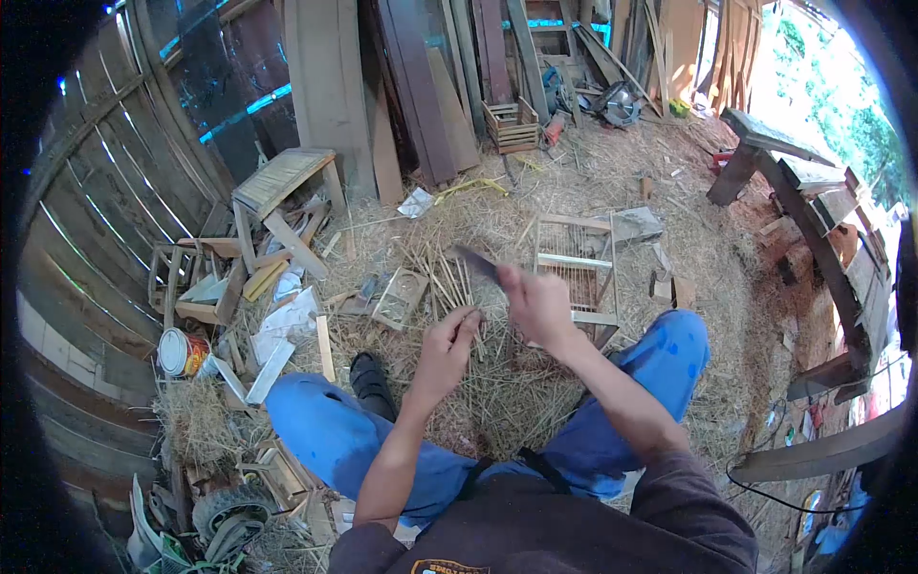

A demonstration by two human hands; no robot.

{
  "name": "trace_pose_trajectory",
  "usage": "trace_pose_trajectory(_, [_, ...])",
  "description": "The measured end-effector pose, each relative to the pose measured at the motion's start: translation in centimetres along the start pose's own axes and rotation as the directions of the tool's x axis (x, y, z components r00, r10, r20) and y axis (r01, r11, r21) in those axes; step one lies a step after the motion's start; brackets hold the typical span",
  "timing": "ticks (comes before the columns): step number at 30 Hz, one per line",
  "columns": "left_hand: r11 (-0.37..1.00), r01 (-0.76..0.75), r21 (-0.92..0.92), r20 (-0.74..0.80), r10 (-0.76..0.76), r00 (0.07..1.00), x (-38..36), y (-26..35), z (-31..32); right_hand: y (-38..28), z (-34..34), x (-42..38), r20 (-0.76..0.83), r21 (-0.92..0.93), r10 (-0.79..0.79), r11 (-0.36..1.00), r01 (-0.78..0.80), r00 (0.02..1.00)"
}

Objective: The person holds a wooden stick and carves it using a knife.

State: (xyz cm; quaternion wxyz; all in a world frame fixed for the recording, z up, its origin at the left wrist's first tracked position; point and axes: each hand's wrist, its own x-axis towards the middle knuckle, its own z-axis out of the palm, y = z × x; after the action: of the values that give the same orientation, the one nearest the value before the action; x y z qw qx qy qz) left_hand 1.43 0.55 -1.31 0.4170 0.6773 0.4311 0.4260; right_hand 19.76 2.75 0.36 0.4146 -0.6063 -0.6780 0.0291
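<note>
Head view, right hand: The right hand (538,306) is closed around the handle of a dark, narrow-bladed knife (478,264), held raised above the floor.
Knife: Its long axis runs from four to ten o'clock, with the tip toward ten, just above the loose sticks.
Left hand: The left hand (445,352) is narrow, thumb and fingertips drawn close together at the near end of the sticks; whether a stick is pinched between them I cannot tell, as the fingers hide it.
Sticks: Thin, pale, straw-coloured sticks (442,277) lie fanned out just beyond the left hand, most with their long axes from about eleven to five o'clock.
Barred frame: An oblong pale wooden frame (574,262) lies toward one o'clock from the left hand, its long axis near twelve to six. The right hand and forearm cover part of it.
State of the work: Crossbars and thin bars already span the frame's far part, while the sticks lie loose and unattached; how many are finished is not clear at this scale.
Floor: Straw and shavings cover the floor (516,402) between the knees. A small, pale wooden box-like piece (402,297) lies toward eleven o'clock, beside the sticks.
</note>
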Motion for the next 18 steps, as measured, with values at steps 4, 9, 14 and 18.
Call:
trace_pose_trajectory(4, [0.996,0.060,-0.060,0.031,-0.058,0.998,-0.5,2.6,0.0,1.2,-2.0,1.6,0.012,0.049,0.206,0.977,-0.207,0.978])
trace_pose_trajectory(9, [0.955,0.112,-0.275,0.082,-0.093,0.992,0.0,0.5,0.6,0.0,-0.9,0.4,-0.063,-0.035,-0.072,0.997,0.070,0.995])
trace_pose_trajectory(14, [0.948,0.155,-0.277,0.109,-0.129,0.986,0.0,1.1,-0.2,0.4,-2.0,2.0,-0.041,0.159,0.216,0.965,-0.207,0.976])
trace_pose_trajectory(18, [0.919,0.140,-0.369,0.072,-0.122,0.990,0.3,0.5,0.1,-1.0,0.2,-1.0,0.066,0.033,-0.065,0.997,0.062,0.996])
